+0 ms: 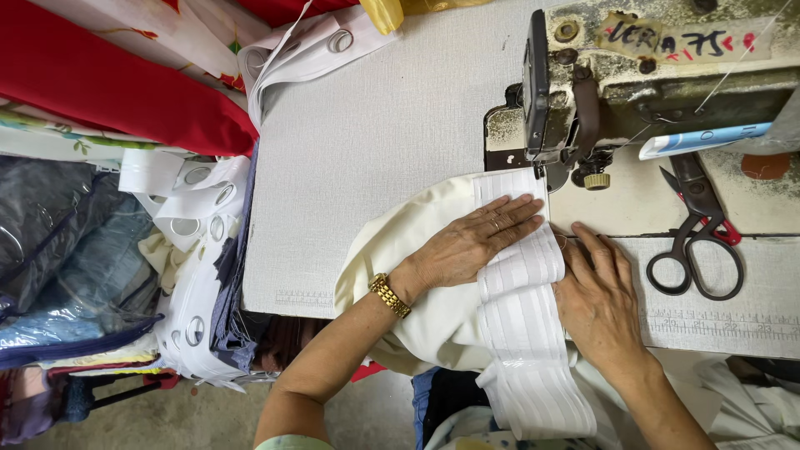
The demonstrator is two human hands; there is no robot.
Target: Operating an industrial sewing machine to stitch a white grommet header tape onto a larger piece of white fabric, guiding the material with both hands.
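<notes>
My left hand (pixel 475 242) lies flat, fingers together, on a cream cloth (pixel 392 242) and on the white pleated curtain tape (pixel 521 325) laid along it. A gold watch sits on that wrist. My right hand (pixel 596 300) presses flat on the right edge of the tape, fingers pointing toward the machine. The tape's far end (pixel 510 185) lies right at the presser foot (pixel 542 171) of an old sewing machine (pixel 658 75). Both hands press rather than grip.
Black-handled scissors (pixel 696 242) lie on the machine bed to the right, beside a blue-white tube (pixel 704 140). A red cloth (pixel 108 83) and white eyelet tape (pixel 200 208) are piled left of the grey table (pixel 367 125). A ruler strip (pixel 733 325) runs along the table's front edge.
</notes>
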